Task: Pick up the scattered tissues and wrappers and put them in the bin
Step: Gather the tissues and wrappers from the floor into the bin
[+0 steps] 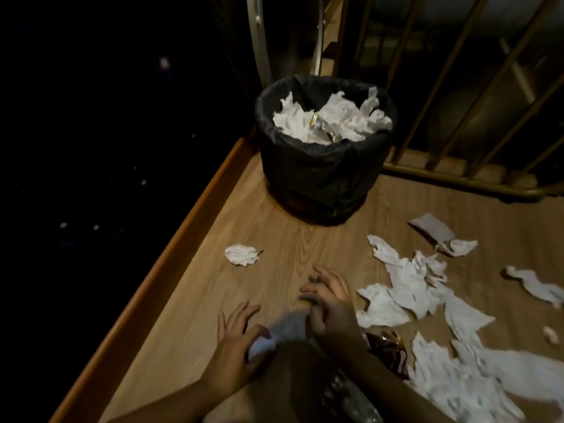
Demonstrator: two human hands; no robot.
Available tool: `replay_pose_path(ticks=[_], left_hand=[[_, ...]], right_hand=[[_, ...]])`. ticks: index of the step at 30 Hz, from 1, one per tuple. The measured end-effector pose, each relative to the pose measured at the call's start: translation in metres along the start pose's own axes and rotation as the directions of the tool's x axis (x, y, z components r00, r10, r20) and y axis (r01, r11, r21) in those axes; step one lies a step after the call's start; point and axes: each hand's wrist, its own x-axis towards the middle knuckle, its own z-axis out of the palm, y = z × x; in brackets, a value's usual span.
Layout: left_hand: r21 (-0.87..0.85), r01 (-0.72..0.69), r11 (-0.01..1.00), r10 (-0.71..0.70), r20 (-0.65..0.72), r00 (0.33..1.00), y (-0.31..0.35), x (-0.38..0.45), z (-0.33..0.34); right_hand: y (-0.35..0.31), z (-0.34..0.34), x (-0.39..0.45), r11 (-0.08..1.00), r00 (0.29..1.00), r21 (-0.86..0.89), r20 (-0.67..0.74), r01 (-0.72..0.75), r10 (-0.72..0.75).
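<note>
Tissues (409, 285) lie all over the right side of the wooden desk (305, 239). Closest to the person, a big white heap (488, 377) sits at the bottom right. A dark brown wrapper (389, 351) lies just beside it, partly under the right arm.

The left hand (236, 340) is low on the desk with its fingers spread out, and its thumb side touches a blurry white tissue (274, 334). The right hand (328, 306) is just beside it, fingers loosely spread and bent down over the same tissue. It is too blurry to tell if either hand really grips it.

A bit farther off, one small crumpled ball (242, 254) sits alone on the left part of the desk. On the right, more torn pieces stretch away, with a flat grey wrapper (432, 225) at the far end.

Farthest away stands the bin (323, 172), near the desk's far left corner. It has a black bag in it and is nearly full of white tissues, with a shiny wrapper (323, 126) in the middle. Metal bars (457, 96) rise behind it.
</note>
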Motion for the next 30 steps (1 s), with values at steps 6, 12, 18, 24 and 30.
replay_pose_path(ticks=[6,12,18,24,30], left_hand=[[-0.223,0.031,0.974,-0.048,-0.069,0.996,-0.026,0.015,0.002],[-0.074,0.050,0.996,-0.068,-0.271,0.960,-0.027,0.090,-0.018],[-0.051,0.135,0.989,-0.142,-0.173,0.975,-0.051,0.119,-0.005],[-0.110,-0.021,0.994,0.011,-0.090,0.996,-0.036,0.090,0.001],[-0.132,-0.211,0.969,0.203,-0.068,0.977,-0.004,0.081,0.024]], right_hand=[[0.020,-0.003,-0.077,0.932,0.976,-0.305,0.028,-0.197,0.216],[0.027,-0.025,-0.122,0.877,1.000,-0.480,-0.019,-0.013,0.004],[0.039,-0.036,-0.145,0.772,0.949,-0.594,0.044,-0.227,0.313],[0.053,-0.027,-0.153,0.855,0.967,-0.482,0.058,-0.190,0.248],[0.064,-0.019,-0.147,0.833,0.971,-0.510,-0.021,-0.215,0.237]])
